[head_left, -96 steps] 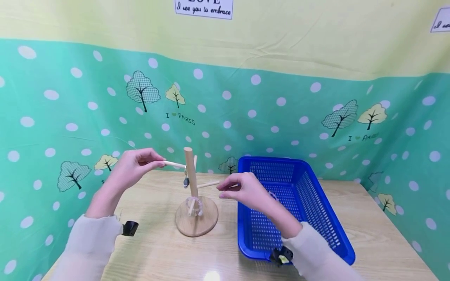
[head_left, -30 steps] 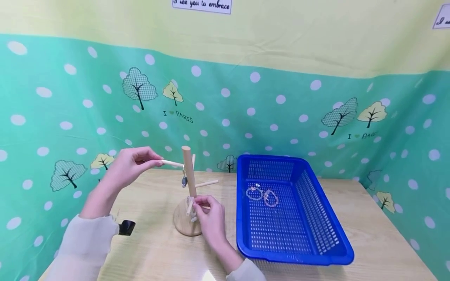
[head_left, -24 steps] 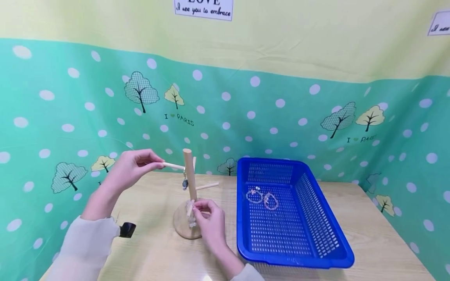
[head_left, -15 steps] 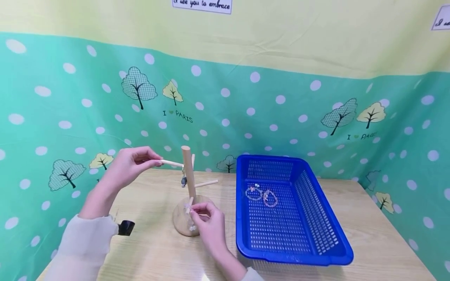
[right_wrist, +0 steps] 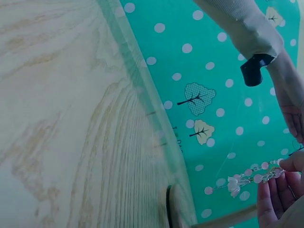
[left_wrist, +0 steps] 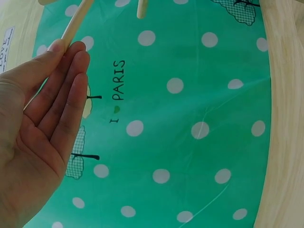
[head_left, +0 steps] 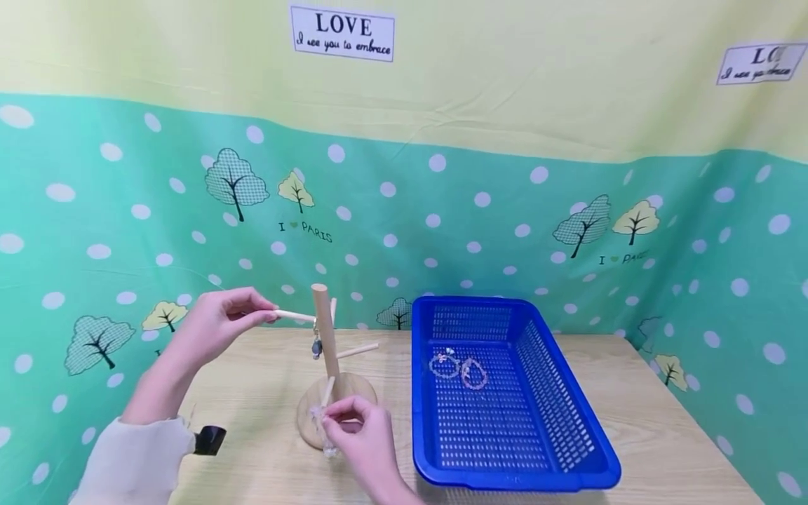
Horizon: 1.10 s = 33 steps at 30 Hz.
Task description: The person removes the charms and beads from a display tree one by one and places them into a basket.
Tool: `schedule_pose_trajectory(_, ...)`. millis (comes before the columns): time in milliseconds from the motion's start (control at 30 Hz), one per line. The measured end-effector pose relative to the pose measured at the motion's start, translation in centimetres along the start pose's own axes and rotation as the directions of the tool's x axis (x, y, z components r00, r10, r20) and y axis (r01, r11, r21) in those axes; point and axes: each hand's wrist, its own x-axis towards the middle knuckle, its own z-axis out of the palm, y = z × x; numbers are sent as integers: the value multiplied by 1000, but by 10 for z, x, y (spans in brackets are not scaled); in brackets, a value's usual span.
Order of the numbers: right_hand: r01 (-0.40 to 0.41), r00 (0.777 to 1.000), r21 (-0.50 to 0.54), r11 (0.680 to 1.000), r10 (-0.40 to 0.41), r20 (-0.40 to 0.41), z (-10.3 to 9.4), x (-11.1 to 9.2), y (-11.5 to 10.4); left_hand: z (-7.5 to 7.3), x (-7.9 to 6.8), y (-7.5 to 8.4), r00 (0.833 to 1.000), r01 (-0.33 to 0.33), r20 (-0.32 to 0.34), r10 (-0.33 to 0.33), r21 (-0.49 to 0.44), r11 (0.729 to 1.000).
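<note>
A wooden jewellery stand point(head_left: 326, 333) with a round base and several pegs stands upright on the table. My left hand point(head_left: 217, 324) pinches the end of its upper left peg point(left_wrist: 76, 23) between thumb and fingertips. From that peg, close to the post, hangs a small piece with a dark charm point(head_left: 318, 348). My right hand point(head_left: 365, 433) pinches a bracelet of pink and clear beads point(right_wrist: 259, 177) by the tip of the low front peg point(head_left: 328, 391). Whether the bracelet is still around that peg I cannot tell. The right peg point(head_left: 358, 350) is bare.
A blue perforated basket point(head_left: 517, 480) stands to the right of the stand. Inside, towards the back left, lie a pale bracelet point(head_left: 445, 366) and a pink bracelet point(head_left: 474, 374). A patterned curtain point(head_left: 442, 224) hangs behind the table.
My right hand has moved from the right peg to the front peg, gripped the bracelet and drawn it outward to the peg's tip. My left hand keeps its pinch. The head view has tilted up.
</note>
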Motion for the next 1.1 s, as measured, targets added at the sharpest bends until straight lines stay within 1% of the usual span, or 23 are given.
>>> schedule_pose_trajectory(133,-25,999,16,1000,24,29,2,-9,0,-1,-4,-2,1000,17,14,-18,14,1000)
schedule_pose_trajectory(200,-52,997,37,998,50,54,4,-13,-2,-3,-7,-4,999,28,17,-28,26,999)
schedule_pose_trajectory(267,-74,994,54,996,70,79,5,-17,-5,-5,-10,-5,999,31,16,-31,38,999)
schedule_pose_trajectory(333,-77,993,65,995,71,97,5,-20,-10,-5,-11,-7,1000,19,8,-20,43,999)
schedule_pose_trajectory(500,-33,993,52,998,27,115,-3,-21,-25,-6,-7,-8,1000,-2,-7,2,34,999)
schedule_pose_trajectory(667,6,991,28,1000,-10,131,-13,-20,-38,-4,-4,-7,1000,3,-13,-3,27,1000)
schedule_pose_trajectory(833,56,989,7,998,-57,139,-24,-19,-53,-2,-2,-6,1000,2,-2,-2,16,1000)
schedule_pose_trajectory(933,74,988,-21,997,-71,136,-32,-17,-62,-2,0,-6,1000,5,4,-5,13,1000)
schedule_pose_trajectory(1100,82,990,-57,995,-74,120,-47,-10,-77,-3,1,-4,1000,12,11,-12,22,1000)
